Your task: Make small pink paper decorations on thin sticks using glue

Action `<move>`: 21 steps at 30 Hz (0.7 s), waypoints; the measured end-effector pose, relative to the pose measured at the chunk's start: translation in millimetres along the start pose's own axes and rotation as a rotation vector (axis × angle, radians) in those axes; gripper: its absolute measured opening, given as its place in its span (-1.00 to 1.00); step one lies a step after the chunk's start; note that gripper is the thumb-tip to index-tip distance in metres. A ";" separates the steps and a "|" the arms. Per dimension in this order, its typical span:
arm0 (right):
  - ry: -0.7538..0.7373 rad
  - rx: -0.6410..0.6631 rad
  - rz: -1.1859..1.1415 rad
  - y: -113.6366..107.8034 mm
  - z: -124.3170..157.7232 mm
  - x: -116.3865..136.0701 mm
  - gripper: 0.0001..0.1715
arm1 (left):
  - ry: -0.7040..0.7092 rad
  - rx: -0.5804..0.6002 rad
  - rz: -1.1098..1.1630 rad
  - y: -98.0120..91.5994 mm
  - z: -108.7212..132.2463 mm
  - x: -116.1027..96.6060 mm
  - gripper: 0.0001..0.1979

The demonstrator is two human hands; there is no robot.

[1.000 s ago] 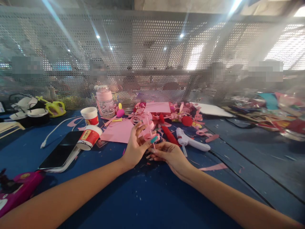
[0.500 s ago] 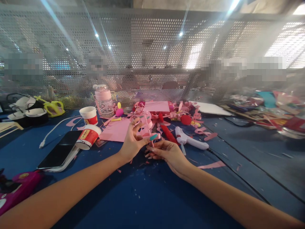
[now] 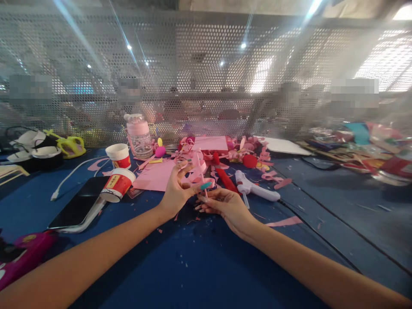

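Note:
Between my hands is a pink foam-like piece (image 3: 201,165) with curled strips, held upright above the blue table. My left hand (image 3: 180,187) is closed on its left side, the thumb with a long teal nail pressed across it. At the lower end, the fingers of my right hand (image 3: 225,205) pinch the same piece. Just right of my right hand lies a white hot glue gun (image 3: 257,188) with its nozzle end toward me. Behind the hands are a flat pink sheet (image 3: 154,176), a red strip-like object (image 3: 226,179) and a heap of pink scraps (image 3: 240,151).
At left stand a paper cup (image 3: 118,155), a tipped paper cup (image 3: 117,185), a dark phone (image 3: 77,205) and a pink bottle (image 3: 139,136). A magenta device (image 3: 28,253) sits at lower left. The black cord (image 3: 318,234) crosses the right side. Perforated metal panel (image 3: 206,77) closes the back.
The view has shifted very slightly. Both hands keep their grip on the pink piece, with hardly any movement.

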State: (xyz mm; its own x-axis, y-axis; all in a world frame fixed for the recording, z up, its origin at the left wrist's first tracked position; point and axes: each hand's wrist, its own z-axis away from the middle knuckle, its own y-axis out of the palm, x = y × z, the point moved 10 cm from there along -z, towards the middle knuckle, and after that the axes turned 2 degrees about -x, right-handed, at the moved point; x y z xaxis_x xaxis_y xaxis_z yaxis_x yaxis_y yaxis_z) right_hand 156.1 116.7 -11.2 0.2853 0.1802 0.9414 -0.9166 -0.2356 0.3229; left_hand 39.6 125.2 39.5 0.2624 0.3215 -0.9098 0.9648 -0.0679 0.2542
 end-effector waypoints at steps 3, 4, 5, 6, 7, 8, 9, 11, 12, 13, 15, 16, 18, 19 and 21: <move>-0.005 0.013 -0.025 2.1 1.2 2.0 -0.72 | -0.016 0.038 -0.008 3.4 1.3 4.4 -0.37; -0.007 0.019 -0.030 2.9 1.7 2.6 -0.72 | -0.017 0.046 -0.004 4.0 1.5 5.2 -0.37; -0.008 0.024 -0.032 3.4 2.2 3.1 -0.73 | -0.016 0.051 0.002 4.3 1.6 5.7 -0.38; -0.009 0.028 -0.032 3.6 2.6 3.4 -0.74 | -0.016 0.055 0.010 4.3 1.5 6.2 -0.38; -0.010 0.028 -0.031 3.3 2.7 3.4 -0.74 | -0.016 0.055 0.019 4.0 1.2 6.6 -0.38; -0.010 0.024 -0.028 2.6 2.6 3.2 -0.74 | -0.019 0.057 0.028 3.8 0.7 7.3 -0.38; -0.009 0.019 -0.027 1.6 2.4 2.7 -0.74 | -0.025 0.058 0.036 3.5 0.2 8.1 -0.38; -0.010 0.007 -0.026 -0.5 1.5 1.7 -0.73 | -0.039 0.052 0.052 2.4 -0.9 9.7 -0.38; -0.009 0.001 -0.025 -1.5 1.0 1.2 -0.73 | -0.046 0.044 0.055 1.6 -1.3 10.4 -0.38; -0.009 -0.007 -0.024 -2.6 0.5 0.6 -0.72 | -0.053 0.037 0.056 0.9 -1.7 10.9 -0.38; -0.007 -0.029 -0.021 -5.0 -0.2 -0.3 -0.70 | -0.062 0.027 0.048 0.2 -2.0 11.4 -0.37; -0.006 -0.039 -0.019 -5.9 -0.5 -0.5 -0.70 | -0.065 0.027 0.041 0.1 -2.0 11.6 -0.37; -0.007 -0.047 -0.016 -6.5 -0.6 -0.5 -0.69 | -0.068 0.027 0.024 -0.5 -2.4 12.3 -0.36; -0.009 -0.047 -0.014 -6.4 -0.6 -0.3 -0.70 | -0.070 0.023 0.011 -1.3 -2.7 13.1 -0.36; -0.010 -0.042 -0.010 -5.7 -0.5 -0.1 -0.71 | -0.079 0.009 -0.016 -4.1 -3.7 15.7 -0.35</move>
State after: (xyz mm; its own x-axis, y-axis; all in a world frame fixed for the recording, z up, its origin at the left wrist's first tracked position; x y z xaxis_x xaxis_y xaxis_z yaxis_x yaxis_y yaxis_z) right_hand 161.1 118.5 -13.2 0.2970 0.1727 0.9391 -0.9246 -0.1936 0.3280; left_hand 39.7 134.1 25.4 0.2470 0.2474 -0.9369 0.9690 -0.0714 0.2366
